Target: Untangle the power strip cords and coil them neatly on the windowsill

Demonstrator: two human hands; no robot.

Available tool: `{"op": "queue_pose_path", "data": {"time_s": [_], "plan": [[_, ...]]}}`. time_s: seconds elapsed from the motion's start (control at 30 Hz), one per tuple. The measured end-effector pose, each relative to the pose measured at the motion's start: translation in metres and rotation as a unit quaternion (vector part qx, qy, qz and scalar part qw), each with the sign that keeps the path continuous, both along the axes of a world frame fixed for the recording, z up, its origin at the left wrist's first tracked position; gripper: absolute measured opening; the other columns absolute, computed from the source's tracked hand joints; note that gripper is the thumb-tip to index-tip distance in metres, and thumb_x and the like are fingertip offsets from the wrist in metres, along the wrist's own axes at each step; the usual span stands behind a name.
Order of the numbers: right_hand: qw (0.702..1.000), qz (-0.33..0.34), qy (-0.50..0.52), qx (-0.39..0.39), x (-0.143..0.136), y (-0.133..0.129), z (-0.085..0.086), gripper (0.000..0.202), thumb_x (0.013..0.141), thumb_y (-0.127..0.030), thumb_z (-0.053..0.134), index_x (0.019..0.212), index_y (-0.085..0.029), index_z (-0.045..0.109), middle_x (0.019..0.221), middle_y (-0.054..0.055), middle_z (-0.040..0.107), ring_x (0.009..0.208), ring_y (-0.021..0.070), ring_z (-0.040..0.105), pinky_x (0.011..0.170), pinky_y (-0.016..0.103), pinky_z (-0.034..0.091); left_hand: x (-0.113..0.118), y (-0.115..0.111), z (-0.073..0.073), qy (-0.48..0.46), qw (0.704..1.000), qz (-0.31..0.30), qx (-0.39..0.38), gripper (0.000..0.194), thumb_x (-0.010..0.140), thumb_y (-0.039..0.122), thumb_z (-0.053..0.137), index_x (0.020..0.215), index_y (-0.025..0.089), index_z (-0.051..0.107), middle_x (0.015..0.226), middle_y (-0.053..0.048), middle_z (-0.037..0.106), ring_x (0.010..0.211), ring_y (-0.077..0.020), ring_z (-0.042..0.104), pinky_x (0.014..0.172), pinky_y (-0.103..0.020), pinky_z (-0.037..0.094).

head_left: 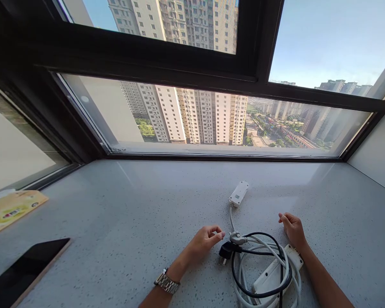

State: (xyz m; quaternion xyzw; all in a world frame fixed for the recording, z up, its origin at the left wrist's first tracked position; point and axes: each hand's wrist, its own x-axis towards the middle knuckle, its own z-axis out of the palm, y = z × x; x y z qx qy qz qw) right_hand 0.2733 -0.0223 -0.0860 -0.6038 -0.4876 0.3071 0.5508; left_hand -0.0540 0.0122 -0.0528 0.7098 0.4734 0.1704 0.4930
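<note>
My L hand (207,239) is nr the blk plug (226,251), thumb + index tips close; can't tell if they touch. My R hand (293,229) is curled, empty, w/ wrist by the lg strip (269,278). Cords (287,280) loop over that strip; sm strip (239,193) lies beyond, on the sill (141,222).

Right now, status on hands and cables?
Left hand beside black plug. Right hand near long power strip. Black cable looped over strip.
</note>
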Motion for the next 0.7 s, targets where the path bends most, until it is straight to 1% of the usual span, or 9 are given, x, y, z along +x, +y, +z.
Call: {"op": "queue_pose_path", "data": {"time_s": [0.27,0.5,0.7], "plan": [[1.0,0.011,-0.005,0.004,0.0003,0.0007,0.0002,0.049,0.074,-0.064,0.057,0.054,-0.019,0.053,0.042,-0.009,0.024,0.038,0.007,0.018,0.038,0.024,0.017,-0.0003,-0.0004,0.0008,0.008,1.0,0.0,0.0,0.051,0.076,0.063,0.042,0.08,0.015,0.057,0.059,0.004,0.032,0.055,-0.0114,0.024,0.052,-0.025,0.019],[1.0,0.007,-0.023,0.01,0.0009,0.0016,-0.0006,0.05,0.075,-0.065,0.055,0.054,-0.019,0.053,0.042,-0.008,0.026,0.038,0.0076,0.021,0.038,0.024,0.02,-0.0009,0.0,-0.0011,0.0,1.0,-0.002,-0.001,0.05,0.076,0.063,0.043,0.079,0.015,0.057,0.058,0.004,0.032,0.054,-0.0111,0.023,0.052,-0.025,0.018],[1.0,0.009,-0.025,0.015,0.0013,0.0014,-0.0022,0.048,0.076,-0.063,0.055,0.054,-0.019,0.053,0.042,-0.008,0.025,0.038,0.0074,0.02,0.038,0.024,0.018,-0.0001,-0.0017,0.0034,-0.001,1.0,-0.001,-0.005,0.051,0.075,0.063,0.043,0.078,0.014,0.057,0.059,0.004,0.032,0.055,-0.0111,0.023,0.053,-0.026,0.017]]}}
